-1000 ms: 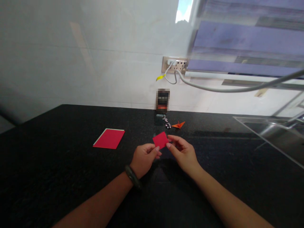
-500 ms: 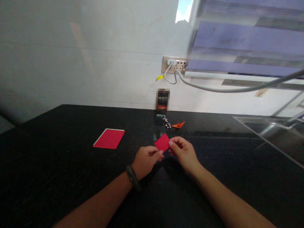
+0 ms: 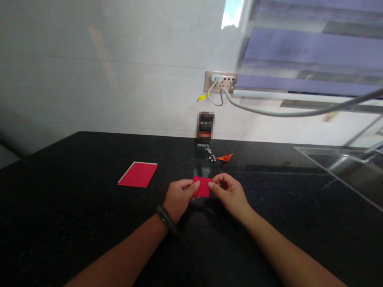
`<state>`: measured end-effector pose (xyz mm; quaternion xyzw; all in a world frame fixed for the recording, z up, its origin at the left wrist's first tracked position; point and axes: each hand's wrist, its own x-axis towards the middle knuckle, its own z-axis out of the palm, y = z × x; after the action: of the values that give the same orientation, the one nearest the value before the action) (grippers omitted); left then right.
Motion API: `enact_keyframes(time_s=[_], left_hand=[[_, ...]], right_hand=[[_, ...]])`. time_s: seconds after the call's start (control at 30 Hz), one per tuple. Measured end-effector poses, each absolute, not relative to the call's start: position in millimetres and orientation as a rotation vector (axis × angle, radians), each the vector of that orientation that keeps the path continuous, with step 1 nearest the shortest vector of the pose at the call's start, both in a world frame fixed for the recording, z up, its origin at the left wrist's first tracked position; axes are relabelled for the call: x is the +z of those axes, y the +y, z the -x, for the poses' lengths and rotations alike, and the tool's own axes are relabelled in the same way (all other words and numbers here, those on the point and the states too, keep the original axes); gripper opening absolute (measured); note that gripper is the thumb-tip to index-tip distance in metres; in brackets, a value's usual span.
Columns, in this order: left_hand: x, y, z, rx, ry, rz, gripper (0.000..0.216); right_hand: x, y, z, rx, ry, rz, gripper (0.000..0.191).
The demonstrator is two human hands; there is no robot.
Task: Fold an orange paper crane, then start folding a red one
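A small red square of folded paper (image 3: 202, 188) is held between both hands, just above the dark countertop. My left hand (image 3: 181, 197), with a dark bangle on its wrist, pinches the left side, thumb on top. At the upper right edge, my right hand (image 3: 229, 193) grips the paper between thumb and fingers. Beyond the hands rests an orange paper crane (image 3: 226, 157). Over to the left lies a stack of red paper sheets (image 3: 138, 174) with a pale edge showing.
Against the wall stands a phone-like object, blurred out (image 3: 205, 126), with a beaded strap (image 3: 210, 153) trailing from it. A wall socket (image 3: 220, 82) holds plugs with a grey cable (image 3: 269, 113) running right. A metal sink (image 3: 353, 167) is set into the countertop (image 3: 74, 223) at right.
The red folded paper has turned from a diamond to a nearly level square and come slightly lower. My left thumb has shifted onto its upper left part.
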<state>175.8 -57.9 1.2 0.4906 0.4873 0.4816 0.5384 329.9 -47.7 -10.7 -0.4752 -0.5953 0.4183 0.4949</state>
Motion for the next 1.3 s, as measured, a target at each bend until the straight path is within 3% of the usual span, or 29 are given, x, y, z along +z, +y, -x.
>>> enact_keyframes(time_s=[0.4, 0.63, 0.73, 1.07, 1.3], left_hand=[[-3, -56, -175, 1.214, 1.237, -1.135, 0.029], [-6, -53, -174, 1.291, 1.268, -1.124, 0.03], [-7, -54, -173, 1.307, 1.261, -1.119, 0.03], [-4, -54, -173, 1.308, 1.272, -1.127, 0.028], [-2, -61, -176, 1.093, 1.108, -1.15, 0.027]], right_hand=[[-11, -51, -331, 0.804, -1.632, 1.164, 0.018], [-7, -59, -331, 0.6, -1.961, 1.03, 0.047], [-8, -58, -331, 0.599, -1.987, 1.069, 0.051], [-6, -61, -331, 0.634, -1.972, 0.99, 0.044], [-8, -53, -326, 0.835, -1.618, 1.033, 0.009]])
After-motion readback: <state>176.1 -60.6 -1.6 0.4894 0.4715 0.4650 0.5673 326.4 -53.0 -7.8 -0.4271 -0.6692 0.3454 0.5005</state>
